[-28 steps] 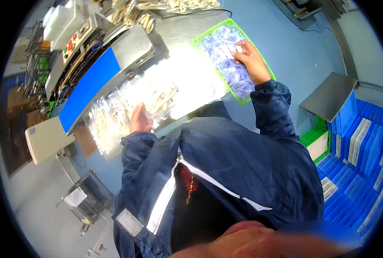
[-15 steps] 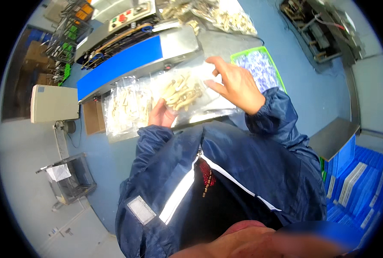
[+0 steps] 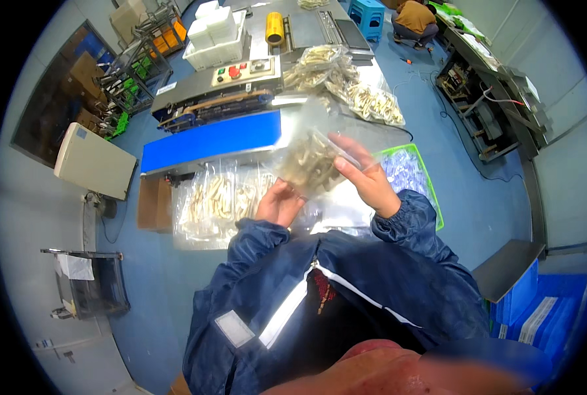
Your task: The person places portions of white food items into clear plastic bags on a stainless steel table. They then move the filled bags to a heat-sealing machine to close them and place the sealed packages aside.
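A clear plastic bag of pale, elongated mushrooms (image 3: pixel 312 161) is held up in front of me, tilted and slightly blurred. My right hand (image 3: pixel 366 174) grips its right edge, thumb on the near face and fingers behind. At the bag's lower left corner, my left hand (image 3: pixel 281 204) holds it with curled fingers, partly hidden under it. Left of my hands, several similar flat bags of mushrooms (image 3: pixel 209 201) lie side by side. A green crate (image 3: pixel 436 204) filled with small blue-and-white packets stands to the right of my right hand.
Beyond my hands is a sealing machine with a blue conveyor belt (image 3: pixel 211 141) and a control panel (image 3: pixel 244 70). More mushroom bags (image 3: pixel 372 102) are heaped at its right. White tubs (image 3: pixel 211 29) and a yellow roll (image 3: pixel 275 27) sit farther back. A person (image 3: pixel 415 23) crouches at the far right.
The bag has turned from facing me to a steeper tilt, and its mushrooms look darker. My right hand now grips its edge more closely. The view has lifted, showing more of the far table.
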Motion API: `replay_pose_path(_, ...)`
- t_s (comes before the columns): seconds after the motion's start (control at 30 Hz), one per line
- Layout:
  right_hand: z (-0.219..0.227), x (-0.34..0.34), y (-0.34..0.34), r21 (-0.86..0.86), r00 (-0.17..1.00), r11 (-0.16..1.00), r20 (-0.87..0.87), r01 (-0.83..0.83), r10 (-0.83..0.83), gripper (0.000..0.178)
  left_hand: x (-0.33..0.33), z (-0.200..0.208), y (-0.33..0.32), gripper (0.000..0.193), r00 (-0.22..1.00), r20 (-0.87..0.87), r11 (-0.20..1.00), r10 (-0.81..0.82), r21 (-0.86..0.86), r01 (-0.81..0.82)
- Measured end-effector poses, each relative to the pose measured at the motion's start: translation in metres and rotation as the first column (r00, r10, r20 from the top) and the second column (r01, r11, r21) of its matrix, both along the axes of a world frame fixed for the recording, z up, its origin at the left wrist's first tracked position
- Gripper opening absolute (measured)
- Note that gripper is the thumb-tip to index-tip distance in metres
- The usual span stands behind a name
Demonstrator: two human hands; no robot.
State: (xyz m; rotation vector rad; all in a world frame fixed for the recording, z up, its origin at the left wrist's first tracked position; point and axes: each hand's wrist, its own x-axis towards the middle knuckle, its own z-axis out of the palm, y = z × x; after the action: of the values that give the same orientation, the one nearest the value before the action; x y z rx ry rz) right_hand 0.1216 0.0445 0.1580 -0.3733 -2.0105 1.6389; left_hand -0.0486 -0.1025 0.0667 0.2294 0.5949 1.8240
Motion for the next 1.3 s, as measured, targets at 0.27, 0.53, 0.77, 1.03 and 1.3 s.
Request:
replay_pose_path(0.27,-0.013,-0.026,0.053,0.289,0.910,0.864,0.173,-0.412,0.376,0.044,-0.035,0.048,0.010,0.041,0.633,-0.762,0.978,-0.135,-0.203,-0.036)
replay_pose_path(0.53,-0.023,-0.069,0.059,0.111,0.990,0.983,0.023,-0.144,0.142,0.024,-0.057,0.036,0.014,0.027,0.805,-0.535,0.948,0.257,-0.022,-0.317)
replay_pose_path(0.77,-0.020,-0.111,0.018,-0.083,0.993,0.996,-0.116,0.022,-0.032,0.020,-0.105,0.047,0.003,0.028,0.920,-0.358,0.987,0.159,0.089,-0.136)
replay_pose_path(1.03,0.002,-0.148,-0.032,0.255,0.991,0.958,0.008,0.130,-0.137,0.020,-0.164,0.035,-0.016,0.025,0.801,-0.515,0.940,0.307,0.032,-0.339)
replay_pose_path(1.3,-0.045,-0.158,-0.053,-0.429,0.914,0.824,0.005,0.369,-0.407,0.027,-0.167,0.012,-0.014,0.025,0.926,-0.308,0.966,0.218,-0.069,-0.251)
